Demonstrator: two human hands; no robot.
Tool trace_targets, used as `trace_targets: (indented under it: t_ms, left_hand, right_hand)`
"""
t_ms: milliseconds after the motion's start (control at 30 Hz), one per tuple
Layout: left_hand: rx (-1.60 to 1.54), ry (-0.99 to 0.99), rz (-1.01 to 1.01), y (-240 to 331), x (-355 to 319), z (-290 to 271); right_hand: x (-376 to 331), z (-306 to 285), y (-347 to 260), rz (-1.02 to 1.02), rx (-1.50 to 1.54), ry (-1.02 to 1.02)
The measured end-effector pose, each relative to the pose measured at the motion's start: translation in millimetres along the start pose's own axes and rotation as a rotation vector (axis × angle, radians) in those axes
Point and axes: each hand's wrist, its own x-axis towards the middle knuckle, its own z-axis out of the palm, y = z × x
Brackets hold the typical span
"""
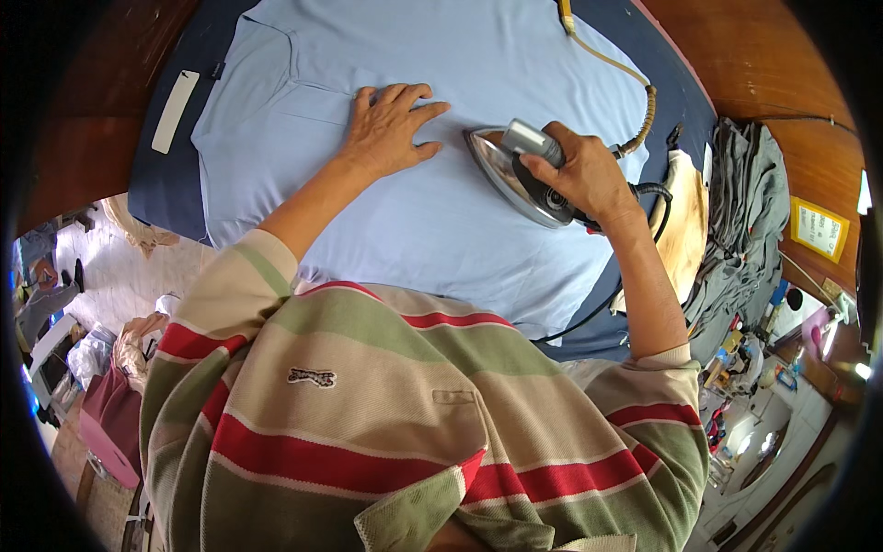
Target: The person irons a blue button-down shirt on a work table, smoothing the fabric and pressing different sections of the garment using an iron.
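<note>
A light blue garment [395, 221] is spread over a dark navy cloth [166, 189] on the table, with a few soft creases near its upper left. My left hand [391, 129] lies on the fabric, fingers spread, holding nothing. To its right, my right hand [584, 175] grips the handle of an iron [520, 179]. The iron's metal soleplate sits on the blue fabric, its pointed tip toward my left hand. A hose wrapped in brown coil [651, 115] and a black cord run from the iron's rear.
A long white tag [175, 112] rests on the navy cloth at left. Right of the garment are a cream cloth [681, 230] and a pile of grey garments [750, 212]. A yellow-framed sign [819, 228] is on the wooden panel. Bagged items and a pink object [106, 428] stand lower left.
</note>
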Motion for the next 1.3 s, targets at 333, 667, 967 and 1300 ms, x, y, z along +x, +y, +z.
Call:
trace_targets:
  t_ms: [333, 667, 967, 1300]
  left_hand:
    - [0.028, -0.054, -0.027, 1, -6, -14]
    - [0.289, 0.151, -0.143, -88, -19, -5]
    - [0.384, 0.049, -0.201, -95, -17, -17]
    - [0.033, 0.231, -0.010, -3, -7, -6]
  right_hand:
    - [16, 4, -20, -0.113, -0.053, -0.052]
    - [16, 7, -29, -0.189, -0.132, -0.032]
    - [-10, 14, 1, -0.184, -0.090, -0.023]
    - [29, 4, -14, 0.030, 0.044, 0.150]
